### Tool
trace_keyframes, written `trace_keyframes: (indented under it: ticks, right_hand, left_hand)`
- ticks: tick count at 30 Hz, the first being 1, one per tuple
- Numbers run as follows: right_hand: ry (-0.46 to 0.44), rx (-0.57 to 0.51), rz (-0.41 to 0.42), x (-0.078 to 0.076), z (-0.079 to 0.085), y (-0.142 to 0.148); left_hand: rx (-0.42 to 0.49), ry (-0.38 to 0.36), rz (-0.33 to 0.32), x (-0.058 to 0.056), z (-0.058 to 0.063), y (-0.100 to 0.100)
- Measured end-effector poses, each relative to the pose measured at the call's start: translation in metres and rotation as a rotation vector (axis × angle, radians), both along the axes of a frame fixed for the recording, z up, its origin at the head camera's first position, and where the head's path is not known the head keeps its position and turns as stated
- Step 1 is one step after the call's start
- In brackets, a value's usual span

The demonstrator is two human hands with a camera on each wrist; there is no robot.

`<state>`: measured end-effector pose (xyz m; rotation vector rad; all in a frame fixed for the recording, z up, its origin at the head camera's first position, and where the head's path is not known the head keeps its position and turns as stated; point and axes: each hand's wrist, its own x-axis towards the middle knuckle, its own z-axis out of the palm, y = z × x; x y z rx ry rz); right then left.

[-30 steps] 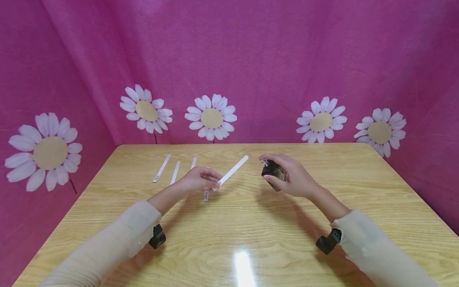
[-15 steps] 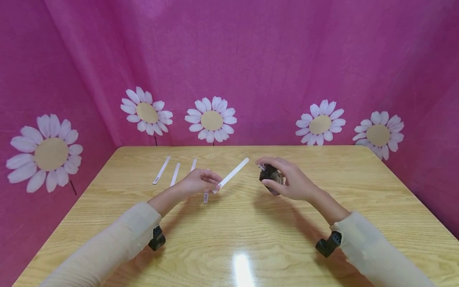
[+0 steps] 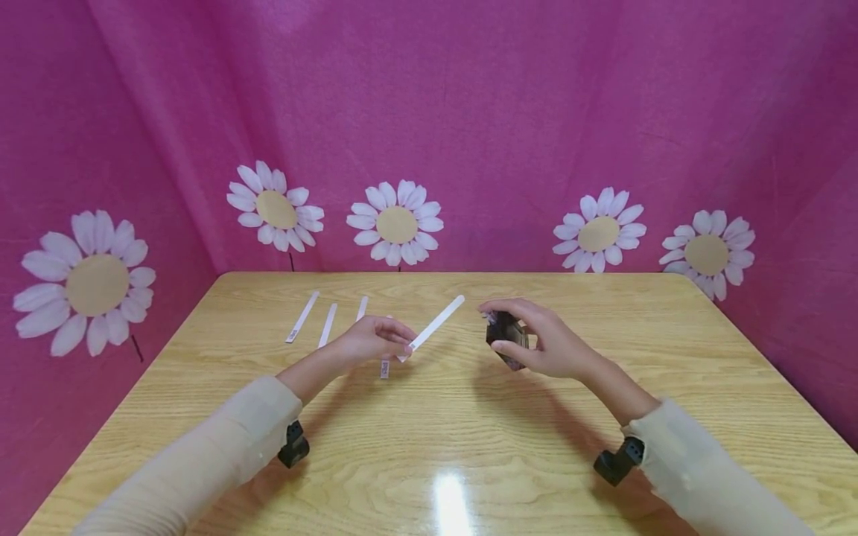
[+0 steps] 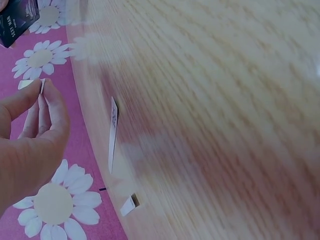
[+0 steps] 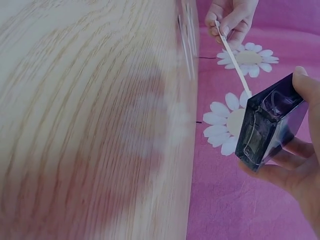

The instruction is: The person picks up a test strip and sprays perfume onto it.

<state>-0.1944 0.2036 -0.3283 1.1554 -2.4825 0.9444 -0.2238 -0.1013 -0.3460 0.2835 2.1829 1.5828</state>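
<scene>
My left hand (image 3: 372, 339) pinches the lower end of a white paper test strip (image 3: 437, 324) between thumb and fingers. The strip slants up and to the right, raised above the table. To its right, my right hand (image 3: 550, 342) grips a dark, faceted perfume bottle (image 3: 506, 341), index finger over the sprayer at its top and thumb on the near side. A short gap separates the strip's rounded tip from the sprayer. The right wrist view shows the base of the bottle (image 5: 272, 120) tilted, with the held strip (image 5: 234, 65) beyond it.
Several more white strips lie on the wooden table (image 3: 429, 432) around the left hand: a labelled strip (image 3: 302, 318), a middle strip (image 3: 327, 325) and another labelled strip (image 3: 385, 368) partly under the hand. A pink curtain (image 3: 496, 112) with daisies stands behind the table.
My right hand has moved slightly left, and the perfume bottle has tilted a little, its sprayer nearer the strip. The left hand holds its strip almost unmoved. The head view shifted slightly.
</scene>
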Motion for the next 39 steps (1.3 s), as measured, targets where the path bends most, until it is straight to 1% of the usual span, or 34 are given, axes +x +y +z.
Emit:
trace_keyframes:
  ticks: [6, 10, 17, 20, 23, 31, 34, 39]
  right_hand:
    - [-0.005, -0.010, -0.017, 0.000, -0.004, 0.010]
    - [-0.023, -0.043, -0.052, -0.001, -0.008, 0.017]
    - [-0.070, -0.087, -0.109, -0.002, -0.015, 0.029]
    - [-0.073, -0.106, -0.129, -0.005, -0.019, 0.034]
    - [-0.069, -0.133, -0.142, -0.007, -0.023, 0.038]
    - [-0.084, -0.153, -0.171, -0.012, -0.027, 0.043]
    - [-0.098, -0.179, -0.193, -0.012, -0.030, 0.045]
    - [-0.135, -0.224, -0.238, -0.013, -0.034, 0.051]
  left_hand:
    - [0.020, -0.017, 0.013, 0.000, -0.005, 0.003]
    - [0.015, -0.012, 0.048, -0.001, -0.008, 0.006]
    - [-0.008, -0.021, 0.186, -0.003, -0.013, 0.014]
    - [-0.022, -0.011, 0.245, -0.005, -0.014, 0.017]
    - [-0.036, -0.013, 0.287, -0.006, -0.014, 0.020]
    - [-0.052, -0.043, 0.349, -0.011, -0.019, 0.025]
    - [-0.069, -0.049, 0.375, -0.013, -0.020, 0.027]
    - [-0.071, -0.069, 0.411, -0.015, -0.019, 0.029]
